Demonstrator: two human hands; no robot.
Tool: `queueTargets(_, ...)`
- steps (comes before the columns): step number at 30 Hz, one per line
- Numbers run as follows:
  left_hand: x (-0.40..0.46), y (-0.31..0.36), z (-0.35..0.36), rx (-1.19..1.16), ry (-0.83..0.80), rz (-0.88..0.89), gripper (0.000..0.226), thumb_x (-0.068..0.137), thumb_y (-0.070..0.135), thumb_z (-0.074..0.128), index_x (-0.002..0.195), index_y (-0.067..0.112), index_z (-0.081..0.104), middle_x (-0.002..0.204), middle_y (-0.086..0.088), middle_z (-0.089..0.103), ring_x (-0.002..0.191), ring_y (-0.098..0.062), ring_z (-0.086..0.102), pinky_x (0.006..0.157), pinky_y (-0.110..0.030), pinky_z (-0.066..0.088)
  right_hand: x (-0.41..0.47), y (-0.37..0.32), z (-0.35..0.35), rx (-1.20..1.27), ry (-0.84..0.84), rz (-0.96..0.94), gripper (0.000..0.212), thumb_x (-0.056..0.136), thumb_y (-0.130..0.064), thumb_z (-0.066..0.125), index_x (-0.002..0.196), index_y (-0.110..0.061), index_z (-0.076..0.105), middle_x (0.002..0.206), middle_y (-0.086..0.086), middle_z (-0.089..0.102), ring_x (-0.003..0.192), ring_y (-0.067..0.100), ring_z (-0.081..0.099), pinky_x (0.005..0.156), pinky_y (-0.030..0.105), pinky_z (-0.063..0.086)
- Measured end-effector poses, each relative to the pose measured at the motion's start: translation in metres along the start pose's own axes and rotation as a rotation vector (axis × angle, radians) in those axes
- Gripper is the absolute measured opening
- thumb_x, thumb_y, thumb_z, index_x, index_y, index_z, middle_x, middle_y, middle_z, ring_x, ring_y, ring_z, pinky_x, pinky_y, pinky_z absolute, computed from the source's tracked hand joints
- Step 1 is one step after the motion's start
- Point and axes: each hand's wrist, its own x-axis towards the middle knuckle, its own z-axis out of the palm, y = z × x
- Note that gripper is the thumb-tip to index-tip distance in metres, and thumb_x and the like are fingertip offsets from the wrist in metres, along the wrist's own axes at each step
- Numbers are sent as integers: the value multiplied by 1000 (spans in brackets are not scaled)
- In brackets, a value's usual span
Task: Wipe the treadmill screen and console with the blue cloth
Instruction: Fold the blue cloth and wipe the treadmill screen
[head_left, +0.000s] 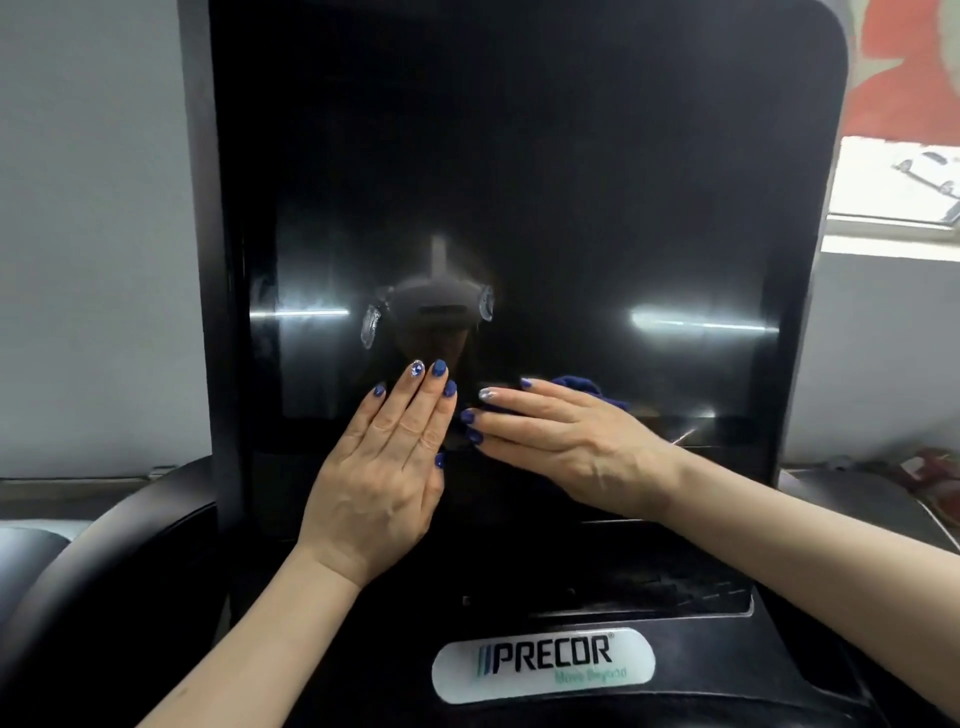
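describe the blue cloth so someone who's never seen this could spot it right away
Start at the big black treadmill screen filling the middle of the view and go down to its lower edge. There the right hand lies flat with straight fingers over the blue cloth, which bunches out above the knuckles. It is the only soft, dark blue thing there; the left hand beside it presses bare glass.

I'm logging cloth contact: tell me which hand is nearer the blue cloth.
Right. The right hand lies flat on the blue cloth, pressing it to the screen; the left hand rests bare beside it.
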Motion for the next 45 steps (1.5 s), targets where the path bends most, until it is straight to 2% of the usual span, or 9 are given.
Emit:
queueTargets(5, 1, -4, -8, -54, -32, 31, 55, 100, 19, 40, 152, 2, 34, 162, -15, 27, 151, -27, 25, 123, -45, 22, -18, 3, -5, 25, -34, -28, 46, 100, -13, 54, 146, -17, 46, 158, -4, 31, 149, 16, 19, 123, 37, 14)
queueTargets(8, -4, -15, -18, -74, -22, 34, 53, 100, 17, 40, 150, 1, 37, 160, -15, 30, 150, -27, 26, 122, -46, 24, -30, 5, -9, 52, 8, 67, 46, 97, -18, 60, 141, -19, 52, 159, 1, 29, 149, 17, 21, 122, 38, 19)
queueTargets(14, -20, -38, -16, -8, 0, -2, 52, 100, 17, 40, 150, 0, 37, 160, -15, 31, 149, -28, 28, 122, -46, 23, 5, -35, 13, 108, 472, 481, 32, 98, -14, 53, 125, -3, 64, 141, 11, 45, 136, 26, 42, 119, 37, 26)
queueTargets(19, -23, -38, -13, 0, -18, 5, 54, 100, 20, 38, 151, 2, 35, 162, -13, 28, 150, -27, 26, 123, -45, 21, 13, -40, 17, 100, 605, 604, 27, 97, -4, 53, 121, -3, 67, 137, 12, 56, 135, 26, 47, 113, 48, 36)
queueTargets(24, -23, -39, -13, -4, -27, -1, 55, 100, 21, 38, 151, 2, 35, 162, -13, 28, 150, -27, 25, 123, -44, 20, 91, -2, -4, 152, 832, 819, 32, 101, -8, 47, 127, 3, 61, 139, 16, 55, 138, 30, 44, 109, 55, 39)
queueTargets(30, -23, -39, -13, -16, -21, 5, 56, 100, 22, 39, 153, 3, 33, 162, -13, 27, 150, -26, 25, 121, -44, 23, 50, -15, 3, 71, 598, 605, 32, 99, -4, 50, 129, 1, 60, 143, 15, 51, 138, 30, 43, 106, 57, 41)
queueTargets(36, -22, -40, -12, -13, -27, 0, 55, 99, 20, 40, 152, 2, 35, 161, -13, 29, 150, -26, 25, 122, -44, 22, 101, 6, -9, 91, 720, 707, 34, 102, -8, 43, 129, 5, 58, 143, 18, 50, 139, 32, 41, 109, 55, 38)
queueTargets(41, -23, -39, -13, -16, -31, 5, 55, 101, 21, 37, 152, 2, 32, 162, -13, 28, 150, -26, 25, 122, -44, 22, 47, 9, -16, -7, 409, 436, 38, 105, -19, 39, 134, -3, 57, 147, 11, 46, 140, 27, 39, 111, 51, 37)
queueTargets(45, -23, -40, -12, -2, -29, 2, 54, 102, 21, 37, 152, 1, 33, 162, -14, 28, 150, -26, 25, 122, -44, 21, 75, 21, -21, 33, 571, 579, 34, 100, -9, 46, 129, 0, 61, 144, 12, 49, 139, 28, 41, 115, 46, 32)
